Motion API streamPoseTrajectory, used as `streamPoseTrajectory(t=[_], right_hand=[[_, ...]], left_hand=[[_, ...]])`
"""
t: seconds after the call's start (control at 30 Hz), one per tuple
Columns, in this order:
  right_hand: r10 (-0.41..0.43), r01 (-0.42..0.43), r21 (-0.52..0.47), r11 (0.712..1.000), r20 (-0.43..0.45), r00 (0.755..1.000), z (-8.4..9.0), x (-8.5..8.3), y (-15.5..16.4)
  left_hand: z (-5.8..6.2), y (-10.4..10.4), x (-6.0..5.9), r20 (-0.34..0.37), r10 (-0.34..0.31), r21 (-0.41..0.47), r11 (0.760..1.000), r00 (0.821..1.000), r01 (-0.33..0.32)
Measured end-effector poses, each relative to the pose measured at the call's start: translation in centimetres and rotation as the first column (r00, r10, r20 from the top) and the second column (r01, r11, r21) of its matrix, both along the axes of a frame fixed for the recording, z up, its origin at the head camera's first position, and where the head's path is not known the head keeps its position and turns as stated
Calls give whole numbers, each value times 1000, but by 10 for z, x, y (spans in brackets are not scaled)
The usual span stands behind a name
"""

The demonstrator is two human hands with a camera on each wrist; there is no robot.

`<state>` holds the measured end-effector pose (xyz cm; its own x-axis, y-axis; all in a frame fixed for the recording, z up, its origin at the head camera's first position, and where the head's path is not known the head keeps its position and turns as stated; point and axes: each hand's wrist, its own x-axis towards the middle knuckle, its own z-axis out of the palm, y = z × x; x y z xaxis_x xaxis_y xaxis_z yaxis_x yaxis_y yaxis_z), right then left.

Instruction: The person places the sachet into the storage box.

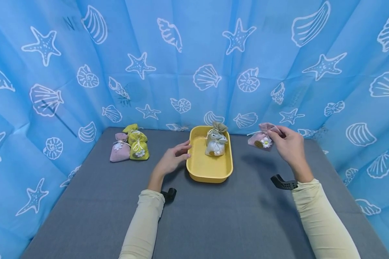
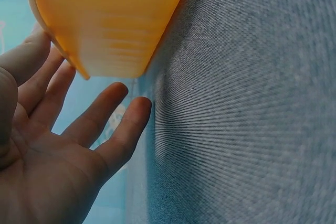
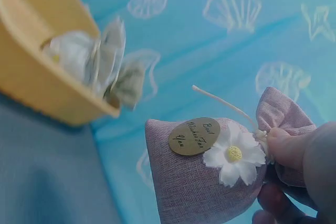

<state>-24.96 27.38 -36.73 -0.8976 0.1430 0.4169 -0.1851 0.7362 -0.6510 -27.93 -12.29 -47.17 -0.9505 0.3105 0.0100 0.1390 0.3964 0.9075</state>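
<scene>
My right hand (image 1: 290, 144) pinches a pink drawstring pouch (image 1: 256, 141) at its tied neck and holds it above the table, right of the yellow tray (image 1: 197, 163). In the right wrist view, a white fabric flower (image 3: 233, 156) and an oval brown tag (image 3: 194, 136) show on the pouch's front. My left hand (image 1: 170, 160) is at the tray's left rim, its fingers spread and loosely bent, fingertips at the edge. Inside the tray, towards its right side, a white pouch (image 1: 215, 148) lies in front of a grey-green pouch (image 1: 219, 126).
At the table's back left lie a second pink pouch (image 1: 120, 153) and yellow-green pouches (image 1: 139, 148), close together. A blue curtain (image 1: 188, 75) with white shells and starfish hangs behind the grey table (image 1: 210, 219) and along both sides.
</scene>
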Motion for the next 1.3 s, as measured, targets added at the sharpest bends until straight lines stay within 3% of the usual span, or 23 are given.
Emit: streamPoseTrajectory(t=[0.13,0.33,0.53,0.87,1.3], right_hand=[[55,-55,-26,998,16,998,13,3,-16],[122,-123,-10,992,-59,991,28,2,-39],[221,-221,3,975,-97,971,32,-2,-66],[351,-351,26,936,5,936,17,-6,-103],[414,-428,52,902,173,894,-10,-15,-116]], left_hand=[[1,0,2,6,0,-3,1000,1000,0],[0,0,1,3,-5,12,1000,1000,5],[0,0,0,8,2,14,1000,1000,-3],[1,0,0,11,5,7,1000,1000,-5],[1,0,1,3,-1,-4,1000,1000,1]])
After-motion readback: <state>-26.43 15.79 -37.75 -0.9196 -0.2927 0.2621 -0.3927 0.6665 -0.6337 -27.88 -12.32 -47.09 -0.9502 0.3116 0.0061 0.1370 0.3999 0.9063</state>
